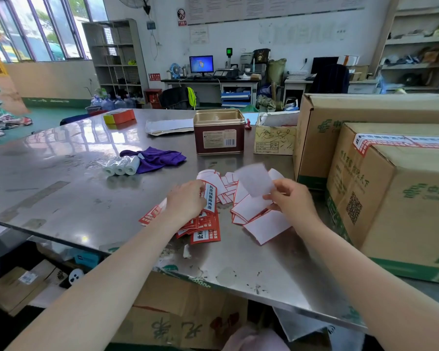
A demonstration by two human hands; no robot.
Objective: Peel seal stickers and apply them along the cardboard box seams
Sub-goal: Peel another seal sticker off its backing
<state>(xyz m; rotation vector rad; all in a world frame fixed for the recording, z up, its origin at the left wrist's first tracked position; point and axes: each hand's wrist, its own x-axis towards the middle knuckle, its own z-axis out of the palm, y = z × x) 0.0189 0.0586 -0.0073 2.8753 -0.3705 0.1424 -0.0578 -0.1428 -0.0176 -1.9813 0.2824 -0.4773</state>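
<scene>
**Both hands mid-peel above the sticker pile**

Both bare forearms reach forward over the near edge of the steel tabletop (61, 188), palms turned down and inward toward each other. The left hand (188, 201) curls its fingers (202, 192) closed on a red-and-white seal sticker (210, 197), whose long axis runs nearly upright, tilting slightly away, printed face toward the camera. The right hand (293, 198) pinches a blurred white backing sheet (255, 179) between thumb and fingertips, and the sheet stands up and leans left from the grip.

Under the left fingers lies a fanned heap of red printed stickers (205, 230). Between and beneath the two sets of fingers, discarded white backing papers with red borders (254, 211) are scattered, reaching past the right fingers toward the boxes.

Just right of the right fingers stands a brown cardboard box with green print (390, 198), a red-and-white seal strip (403, 141) already running along its top seam; a larger cardboard carton (340, 115) sits behind it. Beyond the fingers stand an open dark-red metal tin (219, 133), a purple cloth (157, 158) and wrapped white paper rolls (122, 167). To the left of the left fingers the tabletop is bare up to its edge.
</scene>
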